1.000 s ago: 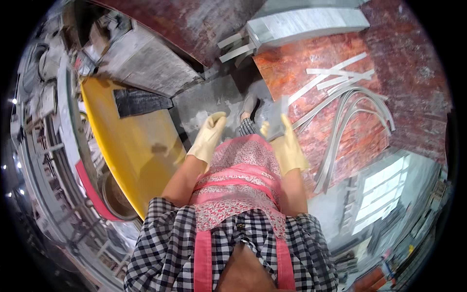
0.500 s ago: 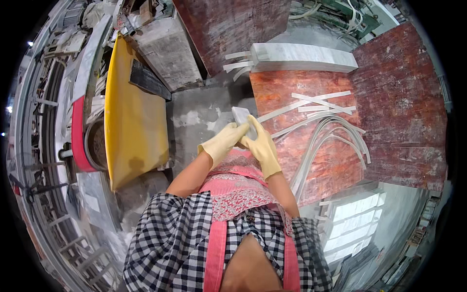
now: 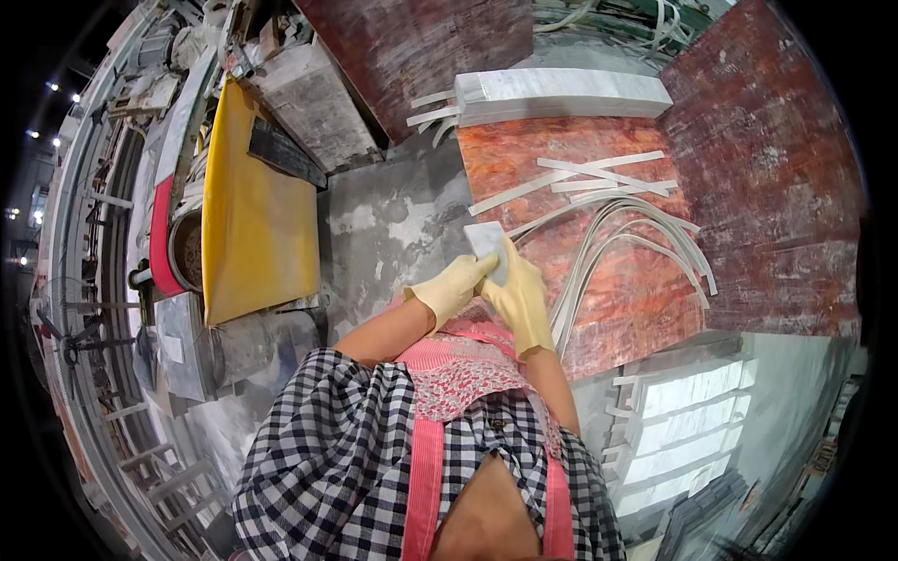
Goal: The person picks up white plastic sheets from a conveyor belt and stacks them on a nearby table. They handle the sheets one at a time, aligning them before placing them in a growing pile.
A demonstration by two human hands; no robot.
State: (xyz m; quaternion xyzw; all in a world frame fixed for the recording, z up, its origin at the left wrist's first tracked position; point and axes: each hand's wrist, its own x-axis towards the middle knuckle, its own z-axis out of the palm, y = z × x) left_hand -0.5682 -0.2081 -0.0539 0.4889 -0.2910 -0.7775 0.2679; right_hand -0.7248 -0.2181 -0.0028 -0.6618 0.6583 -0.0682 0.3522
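Note:
In front of my waist, a small flat white stone-like piece (image 3: 485, 240) is tilted up between my hands. My left hand (image 3: 451, 288), in a pale yellow rubber glove, closes its fingers on the near left edge of the piece. Gloved the same way, my right hand (image 3: 519, 297) grips its right side, the thumb up along the edge. The two hands touch at the near end, and the gloves hide that end of the piece. Just right of them, a bundle of long curved white strips (image 3: 596, 245) lies on a reddish-brown board (image 3: 613, 323).
Short straight white strips (image 3: 594, 172) cross each other on the board. Behind them is a long block of stacked white pieces (image 3: 561, 96). Large dark red boards (image 3: 762, 187) stand at the right and back. On the left is a yellow sheet (image 3: 267, 224) beside machinery; grey floor (image 3: 383, 220) lies between.
The white piece has turned in my hands, so its broad face shows more. Both hands have moved slightly right and nearer in the picture, while the surroundings have shifted with my head.

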